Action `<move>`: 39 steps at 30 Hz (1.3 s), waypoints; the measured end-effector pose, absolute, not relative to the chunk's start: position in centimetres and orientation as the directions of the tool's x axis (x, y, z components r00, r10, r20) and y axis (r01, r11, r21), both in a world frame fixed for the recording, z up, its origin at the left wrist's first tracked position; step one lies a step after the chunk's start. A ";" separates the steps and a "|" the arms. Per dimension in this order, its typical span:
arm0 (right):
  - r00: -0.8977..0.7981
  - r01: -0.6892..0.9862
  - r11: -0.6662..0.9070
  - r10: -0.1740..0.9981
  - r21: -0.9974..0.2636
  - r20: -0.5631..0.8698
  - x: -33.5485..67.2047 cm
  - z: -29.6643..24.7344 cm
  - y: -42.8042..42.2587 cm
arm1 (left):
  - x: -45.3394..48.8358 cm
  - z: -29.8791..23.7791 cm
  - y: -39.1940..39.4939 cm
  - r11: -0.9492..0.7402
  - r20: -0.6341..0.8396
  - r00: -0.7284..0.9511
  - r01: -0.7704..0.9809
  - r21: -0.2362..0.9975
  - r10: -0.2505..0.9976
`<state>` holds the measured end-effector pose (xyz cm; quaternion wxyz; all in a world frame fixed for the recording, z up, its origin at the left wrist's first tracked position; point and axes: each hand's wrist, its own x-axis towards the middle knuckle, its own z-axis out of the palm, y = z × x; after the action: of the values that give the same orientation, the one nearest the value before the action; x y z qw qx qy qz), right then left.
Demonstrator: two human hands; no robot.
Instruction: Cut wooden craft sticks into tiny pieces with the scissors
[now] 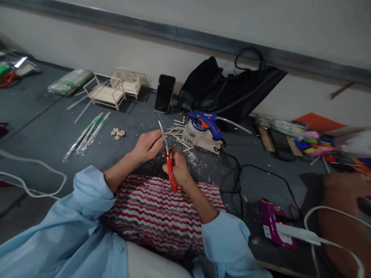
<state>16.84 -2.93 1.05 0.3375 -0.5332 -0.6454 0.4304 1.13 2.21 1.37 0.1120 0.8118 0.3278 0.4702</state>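
My right hand [180, 166] is wrapped round the red handles of a pair of scissors [171, 175], its blades pointing up and away from me. Beside the blades, my left hand [149, 146] is closed in a pinch; whatever lies between its fingertips is too small to make out. Just beyond both hands, thin wooden sticks [185, 144] and pale offcuts are scattered on the dark table [139, 116]. A blue glue gun [210, 122] rests on a clear round container [193, 133] to their right. A small pile of wooden flower-like pieces [117, 133] lies left of my left hand.
Miniature wooden furniture [107, 94], a phone [164, 94] and a black bag [223, 90] stand along the wall. Wrapped sticks [87, 137] lie left. A black cable runs right towards a purple power strip [276, 224]. Another person's arm [342, 216] is at the right edge.
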 end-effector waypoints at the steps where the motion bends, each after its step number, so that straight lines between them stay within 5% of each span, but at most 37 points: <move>1: -0.203 0.405 0.063 0.979 -0.912 -0.022 16.9 1.1 -2.9 | 1.2 1.3 2.2 -0.747 0.686 0.326 0.438 0.501 0.651; 14: -0.250 0.442 0.093 0.968 -0.892 -0.023 17.5 1.6 -3.4 | 1.5 1.9 2.1 -0.815 0.752 0.348 0.394 0.424 0.560; 24: -0.196 0.445 0.082 0.981 -0.892 -0.007 16.5 1.3 -2.6 | 1.0 1.6 2.5 -0.729 0.657 0.318 0.340 0.594 0.683; 29: -0.191 0.402 0.070 0.982 -0.913 -0.009 17.0 0.9 -2.6 | 1.8 0.7 2.3 -0.536 0.496 0.265 0.107 0.837 0.827; 33: -0.186 0.239 0.036 0.982 -0.970 -0.009 17.4 0.4 -2.5 | 2.9 0.2 2.2 -0.430 0.423 0.333 -0.059 0.901 0.842; 39: -0.244 0.118 -0.065 0.966 -0.991 -0.092 16.7 0.6 -2.9 | 4.4 0.8 1.8 -0.431 0.419 0.143 0.066 0.900 0.897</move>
<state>16.69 -2.88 0.62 0.3853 -0.4793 -0.5649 0.5501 4.41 1.80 0.76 0.3842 0.6510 0.3697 0.5403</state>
